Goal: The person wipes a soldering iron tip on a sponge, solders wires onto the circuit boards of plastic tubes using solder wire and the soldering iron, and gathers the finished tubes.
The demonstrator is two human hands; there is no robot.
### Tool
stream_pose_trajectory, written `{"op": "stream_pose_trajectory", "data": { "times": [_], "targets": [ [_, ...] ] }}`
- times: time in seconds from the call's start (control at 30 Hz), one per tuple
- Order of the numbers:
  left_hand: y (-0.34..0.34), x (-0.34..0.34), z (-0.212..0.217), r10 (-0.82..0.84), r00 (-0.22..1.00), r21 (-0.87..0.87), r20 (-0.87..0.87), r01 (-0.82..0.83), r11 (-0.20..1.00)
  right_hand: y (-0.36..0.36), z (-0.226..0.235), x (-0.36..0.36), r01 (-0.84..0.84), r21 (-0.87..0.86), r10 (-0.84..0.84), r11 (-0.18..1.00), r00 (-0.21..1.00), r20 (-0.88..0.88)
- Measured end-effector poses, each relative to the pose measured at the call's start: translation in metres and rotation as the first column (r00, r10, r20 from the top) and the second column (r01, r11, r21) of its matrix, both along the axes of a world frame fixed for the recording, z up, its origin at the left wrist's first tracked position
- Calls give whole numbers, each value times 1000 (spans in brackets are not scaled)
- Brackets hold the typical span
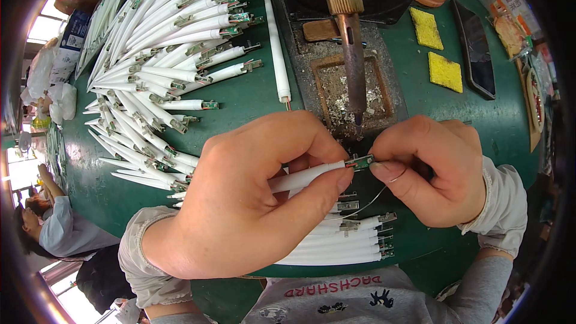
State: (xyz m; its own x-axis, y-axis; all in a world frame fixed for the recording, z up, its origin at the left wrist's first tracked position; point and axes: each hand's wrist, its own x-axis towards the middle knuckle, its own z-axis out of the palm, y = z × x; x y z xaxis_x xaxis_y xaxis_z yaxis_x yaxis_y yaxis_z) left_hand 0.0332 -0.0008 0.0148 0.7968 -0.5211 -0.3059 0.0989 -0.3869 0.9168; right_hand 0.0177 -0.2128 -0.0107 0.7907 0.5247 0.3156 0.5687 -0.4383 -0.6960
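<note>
Head view, left hand (240, 204): we find it clenched around a white tube (303, 176), thumb and forefinger pinching the tube near its front end.
Head view, tube position: we see it run out of the left grip toward the right, ending in a small green circuit board (360, 162) between the two hands.
Head view, right hand (435, 171): we note its fingertips pinched on a thin solder wire (372, 195), touching the board's right end.
Head view, soldering iron (353, 54): fixed on its stand, tip pointing down just above the board.
Head view, surroundings: finished tubes (336, 243) lie below the hands; a large pile of tubes (168, 54) lies at upper left; two yellow sponges (444, 71) sit at upper right on the green table (252, 93).
</note>
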Motion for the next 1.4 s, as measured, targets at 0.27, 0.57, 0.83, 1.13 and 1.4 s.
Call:
{"op": "stream_pose_trajectory", "data": {
  "times": [0.27, 0.57, 0.83, 1.13, 1.4],
  "targets": [
    [3, -5, -8, -53, 976, -65, 210, 68, 996, 3, -1, -1, -20, 10, 20, 1000, 999, 43],
    [1, 1, -2, -24, 999, -63, 48, 27, 998, 0, 16, 0, 13, 14, -9, 1000, 963, -270],
    [1, 8, -2, 35, 999, -130, 12, -33, 991, -5, 7, 2, -65, 58, 77, 996, 969, -236],
    [-2, 10, -2, 63, 997, -130, 54, -56, 990, -3, 5, 1, 64, 228, 57, 972, 871, -488],
    [-1, 12, -4, 60, 996, -169, 69, -48, 984, 1, 6, 2, 118, 235, 15, 965, 869, -495]
  ]
}}
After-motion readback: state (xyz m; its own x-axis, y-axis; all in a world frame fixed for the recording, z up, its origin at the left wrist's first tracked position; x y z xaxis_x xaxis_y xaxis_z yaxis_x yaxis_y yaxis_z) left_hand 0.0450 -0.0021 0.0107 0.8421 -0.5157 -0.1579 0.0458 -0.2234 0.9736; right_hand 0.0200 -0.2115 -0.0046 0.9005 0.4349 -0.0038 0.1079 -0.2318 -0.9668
